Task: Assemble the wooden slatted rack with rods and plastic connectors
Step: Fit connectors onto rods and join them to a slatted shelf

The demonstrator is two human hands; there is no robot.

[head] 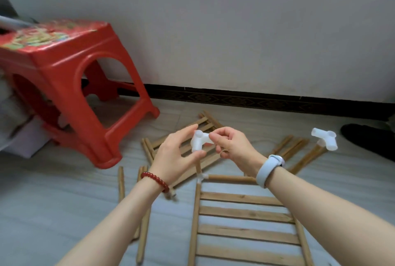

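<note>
Two hands meet at mid-frame: the left hand point(175, 154) and right hand point(234, 145) pinch a white plastic connector point(199, 140) above a slatted panel point(245, 223). Light, rigid and likely slick, it seems best gripped by its socket barrels.

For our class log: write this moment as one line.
hands: both hold white plastic connector | connector: above upright wooden rod | step: fitting
</note>
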